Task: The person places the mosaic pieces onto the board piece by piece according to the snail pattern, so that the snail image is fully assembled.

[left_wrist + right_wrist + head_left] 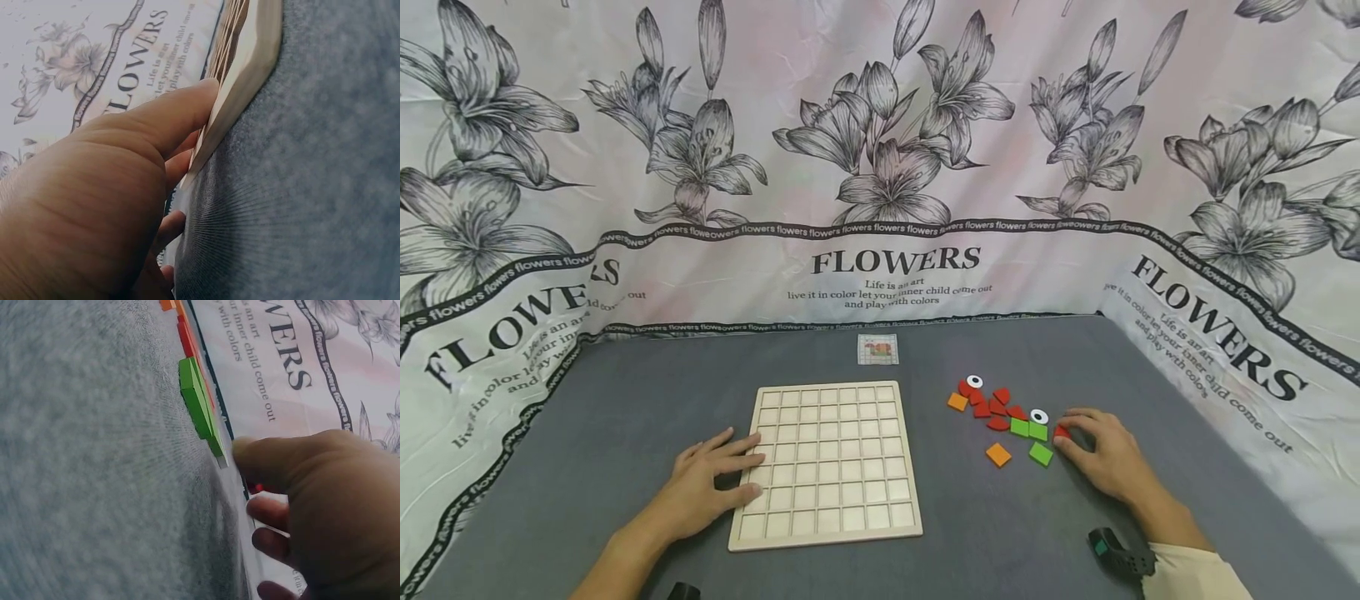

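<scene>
A pale wooden grid board (827, 452) lies on the grey table, its square cells bare. My left hand (706, 482) rests at its left edge with fingers spread, fingertips over the rim. In the left wrist view, the thumb lies against the side of the board (247, 78). Over on the right, my right hand (1108, 458) pinches a small red tile (1061, 432) between thumb and fingers, close to the table. Most of this red tile (256, 487) is hidden behind the thumb in the right wrist view. Green tiles (1040, 454) lie just left of that hand.
Several red tiles (982, 409) are clustered right of the board, with orange tiles (997, 454) and white round pieces with dark centres (1038, 416) among them. A small picture card (877, 349) lies beyond the board. Flower-printed cloth (895, 275) encloses the table's back and sides.
</scene>
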The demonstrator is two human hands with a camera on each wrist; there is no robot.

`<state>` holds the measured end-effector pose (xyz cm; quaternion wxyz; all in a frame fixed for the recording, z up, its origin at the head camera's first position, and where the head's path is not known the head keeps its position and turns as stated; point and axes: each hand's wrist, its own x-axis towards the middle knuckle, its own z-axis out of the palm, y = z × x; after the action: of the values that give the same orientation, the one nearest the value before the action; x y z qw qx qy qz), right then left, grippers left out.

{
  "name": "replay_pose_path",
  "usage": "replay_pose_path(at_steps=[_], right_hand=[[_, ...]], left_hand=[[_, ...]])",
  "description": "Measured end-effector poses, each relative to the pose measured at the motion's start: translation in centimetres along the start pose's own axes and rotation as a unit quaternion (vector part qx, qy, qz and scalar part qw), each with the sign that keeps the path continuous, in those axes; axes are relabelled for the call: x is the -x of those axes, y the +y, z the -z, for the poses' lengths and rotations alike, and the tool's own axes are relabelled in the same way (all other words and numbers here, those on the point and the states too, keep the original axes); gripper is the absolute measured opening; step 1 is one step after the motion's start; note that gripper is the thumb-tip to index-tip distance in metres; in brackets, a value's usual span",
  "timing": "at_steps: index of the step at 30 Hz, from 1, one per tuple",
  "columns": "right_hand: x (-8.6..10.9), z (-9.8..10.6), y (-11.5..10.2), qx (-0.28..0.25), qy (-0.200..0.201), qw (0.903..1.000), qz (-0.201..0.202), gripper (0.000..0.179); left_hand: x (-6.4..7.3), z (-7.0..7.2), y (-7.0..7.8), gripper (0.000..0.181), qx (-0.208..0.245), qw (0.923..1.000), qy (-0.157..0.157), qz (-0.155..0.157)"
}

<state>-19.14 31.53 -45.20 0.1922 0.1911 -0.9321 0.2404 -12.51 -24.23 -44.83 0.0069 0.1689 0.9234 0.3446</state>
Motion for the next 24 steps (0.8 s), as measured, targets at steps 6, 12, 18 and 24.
replay_pose_path(at_steps=[6, 12, 18, 24], right_hand=[[-0.3, 0.2, -0.5, 0.01, 0.076, 0.9966, 0.03, 0.023], [-0.9, 0.6, -2.2, -0.023, 0.117, 0.991, 0.061, 0.029], [-1.6, 1.2, -4.5, -0.056, 0.125, 0.9876, 0.076, 0.031], [-2.2, 2.0, -6.5, -0.071, 0.125, 0.9831, 0.113, 0.034]], left_hand=[[-0.1, 0.0, -0.1, 0.05, -0.004, 1.0, 0.003, -0.004], [0.0, 0.0, -0.1, 0.05, -0.004, 1.0, 0.004, -0.002], [0.2, -0.2, -0.1, 0.049, -0.001, 1.0, 0.002, -0.001], [0.0, -0.3, -0.2, 0.048, -0.007, 1.0, 0.007, 0.0]])
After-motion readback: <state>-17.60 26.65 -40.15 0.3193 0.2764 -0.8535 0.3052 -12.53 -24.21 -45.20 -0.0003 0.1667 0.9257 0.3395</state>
